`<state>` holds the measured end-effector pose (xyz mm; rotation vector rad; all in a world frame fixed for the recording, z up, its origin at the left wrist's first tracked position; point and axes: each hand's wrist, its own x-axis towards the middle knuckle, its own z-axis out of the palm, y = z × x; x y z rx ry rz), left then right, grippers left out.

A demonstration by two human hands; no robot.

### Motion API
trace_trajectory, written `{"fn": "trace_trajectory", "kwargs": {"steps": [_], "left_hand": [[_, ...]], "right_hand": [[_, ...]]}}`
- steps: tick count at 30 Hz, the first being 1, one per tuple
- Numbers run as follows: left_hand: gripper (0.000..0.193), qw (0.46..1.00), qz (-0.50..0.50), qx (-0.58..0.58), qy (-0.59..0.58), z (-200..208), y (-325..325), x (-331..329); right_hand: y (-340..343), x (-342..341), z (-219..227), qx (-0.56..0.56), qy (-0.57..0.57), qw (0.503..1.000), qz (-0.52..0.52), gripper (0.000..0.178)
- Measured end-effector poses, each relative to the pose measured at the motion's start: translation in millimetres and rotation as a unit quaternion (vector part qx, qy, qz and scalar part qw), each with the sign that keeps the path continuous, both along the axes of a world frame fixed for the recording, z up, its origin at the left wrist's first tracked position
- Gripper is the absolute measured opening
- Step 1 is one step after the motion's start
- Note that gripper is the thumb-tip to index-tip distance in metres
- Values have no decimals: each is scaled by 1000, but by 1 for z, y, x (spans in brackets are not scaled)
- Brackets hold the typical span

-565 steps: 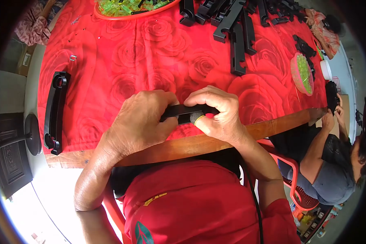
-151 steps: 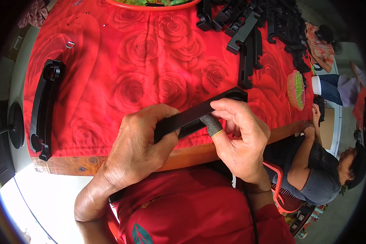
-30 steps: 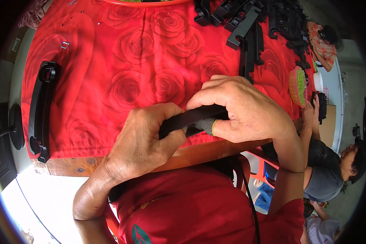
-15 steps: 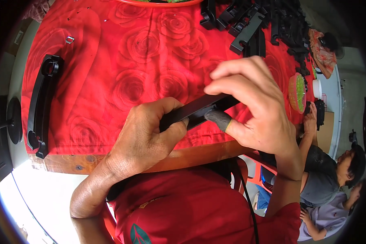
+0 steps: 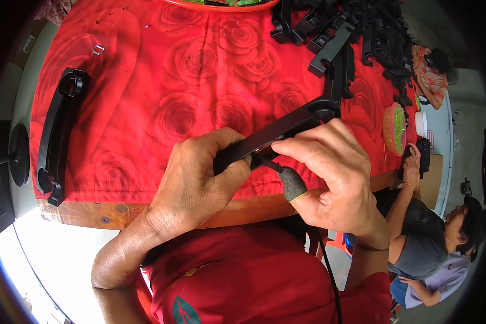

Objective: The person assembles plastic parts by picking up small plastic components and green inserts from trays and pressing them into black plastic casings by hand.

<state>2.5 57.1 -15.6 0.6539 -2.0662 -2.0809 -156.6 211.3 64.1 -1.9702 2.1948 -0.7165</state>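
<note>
A long black plastic bar [image 5: 275, 128] with a rounded socket at its far end is tilted up to the right above the table's front edge. My left hand [image 5: 191, 178] grips its near end between thumb and fingers. My right hand [image 5: 332, 178] is on its underside, fingers curled. The index fingertip touches a recess in the bar, and the thumb, in a grey finger cot [image 5: 292, 184], lies at its lower edge. Whether a small piece sits between those fingertips is hidden. A similar curved black plastic bar [image 5: 59, 135] lies on the left.
A red rose-patterned cloth [image 5: 189, 59] covers the wooden table. Many black parts [image 5: 329, 51] are heaped at the far right. A small metal ring [image 5: 98, 50] lies far left. A red-rimmed tray [image 5: 221, 7] is at the back, a green-filled basket [image 5: 395, 129] at right. Another person [image 5: 426, 227] sits at right.
My right hand has come down off the top of the bar's far end, uncovering the rounded socket. Its index fingertip now touches the recess. My left hand keeps its grip.
</note>
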Motion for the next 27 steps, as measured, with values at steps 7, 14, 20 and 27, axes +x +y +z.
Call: {"fn": "trace_trajectory", "kwargs": {"steps": [7,14,20,27], "left_hand": [[18,1000,-1,2,14,-3,1,1],[17,998,-42,18,38,-3,-6,4],[28,987,-135,90,-10,4,-17,7],[20,986,-71,133,68,-4,-6,4]], "right_hand": [[0,16,-13,-36,11,999,3,42],[0,5,-3,-40,-12,999,-23,31],[1,5,12,-19,-31,999,-32,29],[0,3,17,13,1,1000,15,31]]}}
